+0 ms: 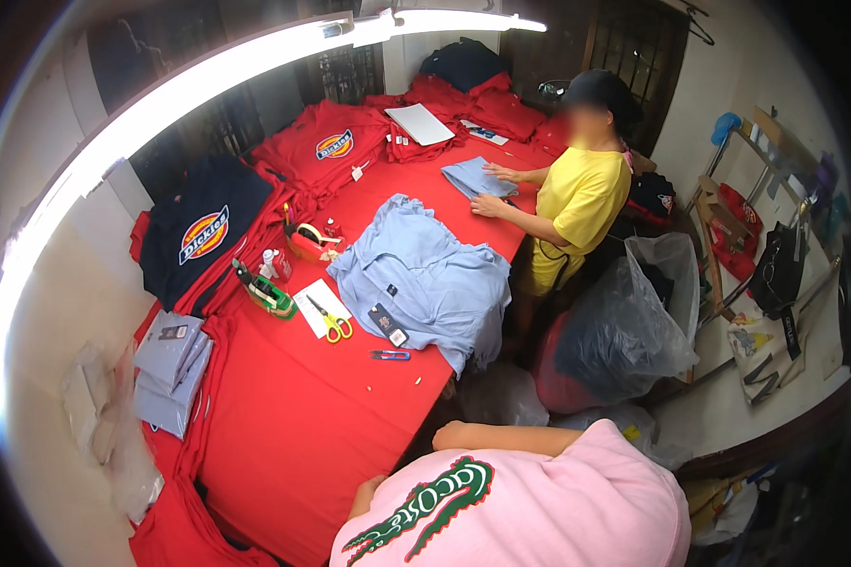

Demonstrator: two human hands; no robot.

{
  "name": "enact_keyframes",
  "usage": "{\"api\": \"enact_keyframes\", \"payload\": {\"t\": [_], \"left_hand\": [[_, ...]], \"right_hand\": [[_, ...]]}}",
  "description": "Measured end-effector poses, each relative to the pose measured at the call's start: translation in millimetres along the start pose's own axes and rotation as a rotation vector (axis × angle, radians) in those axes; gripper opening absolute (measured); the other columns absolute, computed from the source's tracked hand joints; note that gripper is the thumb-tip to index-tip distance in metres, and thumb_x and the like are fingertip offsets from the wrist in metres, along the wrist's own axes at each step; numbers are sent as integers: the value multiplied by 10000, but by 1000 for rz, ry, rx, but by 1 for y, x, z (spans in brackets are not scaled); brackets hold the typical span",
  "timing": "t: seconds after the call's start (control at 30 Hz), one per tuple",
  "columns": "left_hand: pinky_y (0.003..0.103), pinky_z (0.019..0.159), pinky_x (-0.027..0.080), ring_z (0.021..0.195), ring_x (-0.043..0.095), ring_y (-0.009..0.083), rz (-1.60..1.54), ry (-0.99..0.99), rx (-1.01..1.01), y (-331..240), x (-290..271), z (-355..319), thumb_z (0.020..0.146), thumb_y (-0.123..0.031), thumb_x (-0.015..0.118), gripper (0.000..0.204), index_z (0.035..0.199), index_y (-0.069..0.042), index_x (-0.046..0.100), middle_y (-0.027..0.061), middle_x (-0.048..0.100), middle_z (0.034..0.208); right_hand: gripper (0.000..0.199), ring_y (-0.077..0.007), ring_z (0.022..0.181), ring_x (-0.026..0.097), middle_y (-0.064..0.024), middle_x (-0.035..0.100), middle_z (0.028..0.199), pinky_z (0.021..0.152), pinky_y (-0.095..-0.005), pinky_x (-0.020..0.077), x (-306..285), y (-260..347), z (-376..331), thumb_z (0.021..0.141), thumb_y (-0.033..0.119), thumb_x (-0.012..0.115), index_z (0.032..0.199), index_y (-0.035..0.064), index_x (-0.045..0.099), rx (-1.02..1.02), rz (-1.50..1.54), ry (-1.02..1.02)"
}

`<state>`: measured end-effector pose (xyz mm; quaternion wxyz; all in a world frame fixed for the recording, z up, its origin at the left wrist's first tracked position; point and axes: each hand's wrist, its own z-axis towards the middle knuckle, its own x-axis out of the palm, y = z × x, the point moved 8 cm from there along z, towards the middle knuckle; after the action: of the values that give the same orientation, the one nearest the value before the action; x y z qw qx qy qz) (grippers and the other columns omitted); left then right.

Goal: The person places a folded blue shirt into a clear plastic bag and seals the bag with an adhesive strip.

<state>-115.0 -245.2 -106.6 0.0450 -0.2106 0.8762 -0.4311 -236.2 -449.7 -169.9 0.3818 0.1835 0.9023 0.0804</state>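
While hidden out of view near the pink shirt (pixel 539 501) at the lower edge, left hand and right hand: impossible to tell whether apart, together or clamped on anything. Only a bare forearm (pixel 511 437) visible, bent across the top of the pink shirt.

Pile of light-blue shirts (pixel 425 279): lying loose on the red table (pixel 321 425), well apart from the forearm, on its far side.

Just in front of the pile: small blue cutter (pixel 390 355), flat on the red cloth, between pile and forearm.

Left of the pile: yellow-handled scissors (pixel 331 324) on a white sheet, then a green tape dispenser (pixel 269 295).

Far left of the pile: stack of folded light-blue shirts (pixel 170 364).

Beyond the pile: person in a yellow shirt (pixel 577 203), both hands pressed on one folded light-blue garment (pixel 473 177).

Right of the pile, below table level: stuffed clear plastic bag (pixel 624 321).
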Motion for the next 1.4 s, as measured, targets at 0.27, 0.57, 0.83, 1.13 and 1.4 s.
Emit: {"api": "enact_keyframes", "payload": {"t": [0.27,0.57,0.83,1.13,1.4], "left_hand": [[330,842,556,935,707,153,90,-10,45,22,-6,10,984,-69,655,228,1162,29,758,104,780,1005],[343,885,555,971,711,166,237,-23,65,-2,2,-4,973,-63,664,261,1202,16,760,116,782,1036],[330,871,544,957,700,154,137,-11,11,8,0,-2,1012,-100,629,266,1217,0,764,95,769,1021],[326,864,542,953,699,150,96,1,-26,5,0,-7,1017,-105,623,272,1225,-4,767,91,770,1023],[326,864,541,950,698,149,44,-13,-24,11,0,-2,1016,-101,621,274,1226,-4,768,91,771,1017]], "right_hand": [[336,-371,1131,786,-190,805,1212,920,-526,623,-5,2,-13,991,333,646,1156,112,838,-13,12,-2],[323,-375,1133,785,-182,811,1190,892,-524,628,-5,2,-18,990,317,647,1146,111,840,6,15,5],[315,-364,1127,787,-182,812,1186,889,-520,630,-10,4,-16,987,310,649,1123,100,840,-18,-16,-9],[328,-367,1124,788,-189,812,1181,886,-531,631,-10,5,-12,992,322,634,1111,100,843,-12,-10,-17],[316,-376,1112,789,-192,812,1176,878,-541,627,-7,5,-12,984,308,638,1097,95,843,-44,-9,-23]]}}
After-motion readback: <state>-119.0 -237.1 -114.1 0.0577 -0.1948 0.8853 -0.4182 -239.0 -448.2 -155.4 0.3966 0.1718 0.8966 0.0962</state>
